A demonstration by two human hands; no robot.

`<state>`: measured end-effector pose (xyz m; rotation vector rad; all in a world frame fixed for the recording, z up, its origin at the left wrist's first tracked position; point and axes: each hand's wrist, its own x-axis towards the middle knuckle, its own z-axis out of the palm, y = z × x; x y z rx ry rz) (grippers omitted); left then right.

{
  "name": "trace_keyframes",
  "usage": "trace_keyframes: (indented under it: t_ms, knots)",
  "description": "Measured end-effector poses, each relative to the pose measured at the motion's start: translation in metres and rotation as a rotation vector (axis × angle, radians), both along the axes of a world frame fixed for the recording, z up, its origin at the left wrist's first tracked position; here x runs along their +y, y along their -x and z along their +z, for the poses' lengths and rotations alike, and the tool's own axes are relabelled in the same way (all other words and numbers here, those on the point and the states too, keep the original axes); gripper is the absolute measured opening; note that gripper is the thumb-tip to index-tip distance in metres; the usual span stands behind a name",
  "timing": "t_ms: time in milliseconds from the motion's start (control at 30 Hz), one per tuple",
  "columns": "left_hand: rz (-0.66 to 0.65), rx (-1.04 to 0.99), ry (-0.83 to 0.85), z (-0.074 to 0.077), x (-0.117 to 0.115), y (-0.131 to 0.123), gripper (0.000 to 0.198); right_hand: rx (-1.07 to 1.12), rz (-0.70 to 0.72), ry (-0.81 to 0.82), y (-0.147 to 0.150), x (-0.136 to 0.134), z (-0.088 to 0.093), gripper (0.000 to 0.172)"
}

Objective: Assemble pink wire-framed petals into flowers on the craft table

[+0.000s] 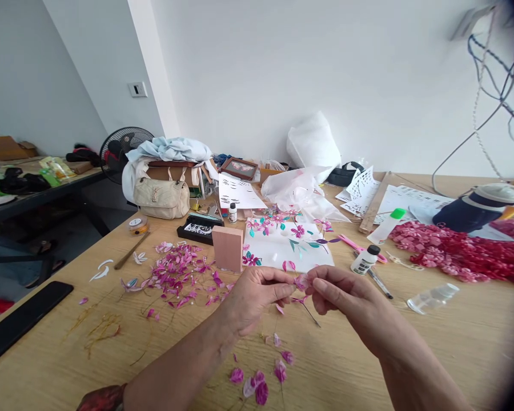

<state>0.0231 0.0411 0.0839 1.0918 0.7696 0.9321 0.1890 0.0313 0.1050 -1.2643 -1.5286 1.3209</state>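
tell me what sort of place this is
Probably a craft workroom: a heap of loose pink petals lies on a wooden table, with pink-handled scissors and a white sheet with pink flowers and green leaves across it.

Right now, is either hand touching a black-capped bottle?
No, the left hand and the right hand both pinch a pink petal, apart from the nearer bottle and the farther bottle.
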Motion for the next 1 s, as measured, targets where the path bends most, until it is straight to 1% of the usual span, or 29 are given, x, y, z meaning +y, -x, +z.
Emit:
trace_keyframes:
  t_ms: [133, 267, 367, 467, 567, 667, 800, 867, 1000]
  knots:
    - [0.003, -0.007, 0.003, -0.001, 0.0, 0.0, 0.015, -0.002, -0.026, 0.012, 0.0, 0.001, 0.001, 0.022]
    - [0.01, -0.015, 0.004, -0.001, 0.0, -0.001, 0.015, 0.017, 0.005, 0.003, 0.002, 0.003, -0.004, 0.025]
    - [0.009, 0.009, 0.017, 0.0, -0.001, -0.002, 0.016, 0.08, 0.003, 0.017, 0.002, 0.003, -0.007, 0.028]
    - [0.004, 0.042, 0.04, 0.0, -0.001, -0.003, 0.017, 0.176, 0.01, 0.054, 0.001, 0.002, -0.008, 0.027]
    - [0.002, -0.005, 0.04, -0.002, 0.0, -0.002, 0.015, 0.221, 0.002, 0.08, 0.001, 0.002, -0.008, 0.025]
    - [0.0, -0.063, 0.069, -0.006, 0.002, 0.0, 0.014, 0.191, -0.013, 0.08, 0.003, 0.003, -0.007, 0.025]
    - [0.003, -0.109, 0.115, -0.009, 0.004, 0.001, 0.015, 0.07, -0.054, 0.031, 0.004, 0.003, -0.007, 0.023]
    - [-0.001, -0.123, 0.126, -0.011, 0.004, 0.001, 0.016, 0.026, -0.063, 0.014, 0.004, 0.003, -0.007, 0.024]
    - [-0.009, -0.147, 0.152, -0.012, 0.006, 0.002, 0.018, 0.048, -0.038, 0.04, -0.002, 0.004, -0.009, 0.029]
